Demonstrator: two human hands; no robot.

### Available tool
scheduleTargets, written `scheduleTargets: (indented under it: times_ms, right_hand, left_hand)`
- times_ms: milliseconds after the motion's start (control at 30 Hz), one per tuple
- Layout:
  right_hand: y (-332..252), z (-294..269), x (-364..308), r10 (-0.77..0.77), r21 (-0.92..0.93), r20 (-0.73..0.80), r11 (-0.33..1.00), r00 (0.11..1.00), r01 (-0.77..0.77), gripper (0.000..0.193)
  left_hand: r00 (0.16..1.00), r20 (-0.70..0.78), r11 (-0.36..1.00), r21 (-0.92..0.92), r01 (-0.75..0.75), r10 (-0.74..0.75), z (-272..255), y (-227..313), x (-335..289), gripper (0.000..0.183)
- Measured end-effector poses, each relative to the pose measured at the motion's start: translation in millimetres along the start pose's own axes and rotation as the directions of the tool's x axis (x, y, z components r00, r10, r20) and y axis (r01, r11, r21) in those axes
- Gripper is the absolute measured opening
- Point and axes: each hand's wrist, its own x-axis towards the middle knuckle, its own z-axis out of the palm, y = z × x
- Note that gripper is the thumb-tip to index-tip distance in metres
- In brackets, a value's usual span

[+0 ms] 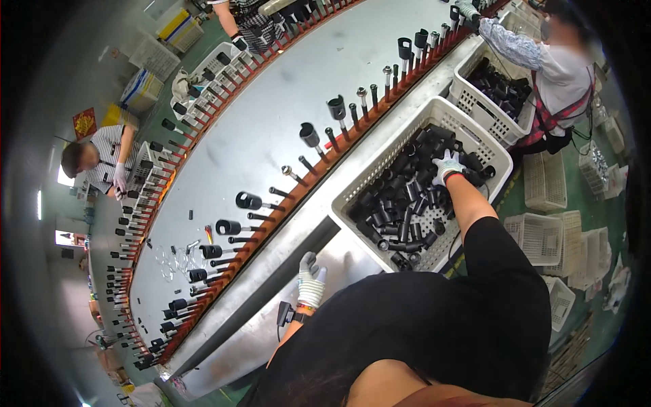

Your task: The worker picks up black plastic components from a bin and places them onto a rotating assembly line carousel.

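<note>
My right hand [447, 166], in a white glove, reaches into a white plastic basket [434, 112] full of short black tubes [400, 210] and rests on the pile; whether it grips one cannot be seen. My left hand [310, 279], also gloved, rests with fingers apart on the grey metal ledge [271, 298] beside the basket and holds nothing. Along the ledge runs a long conveyor table [271, 129] edged with an orange rail of upright pins [285, 173]. Some pins carry black tubes [310, 134], others are bare.
A person in a white top [556, 68] stands at the far right by a second basket of black parts [498, 88]. Two more people [102, 159] work on the table's far side. Empty white baskets [542, 237] sit on the green floor at right.
</note>
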Motion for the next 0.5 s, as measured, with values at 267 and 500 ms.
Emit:
scheduleTargets:
  times_ms: [267,500]
  right_hand:
    - [33.6,5.4,91.5,-0.252,-0.166,0.078,0.951,0.965,0.261,0.095]
    - [6.4,14.6,93.4,0.278,0.260,0.017,0.926,0.960,-0.273,0.050]
  left_hand:
    - [0.983,-0.079,0.983,0.059,0.173,-0.169,-10.4,12.7,-17.3,0.057]
    - [0.997,0.006,0.997,0.019,0.074,-0.074,15.2,43.0,10.8,0.049]
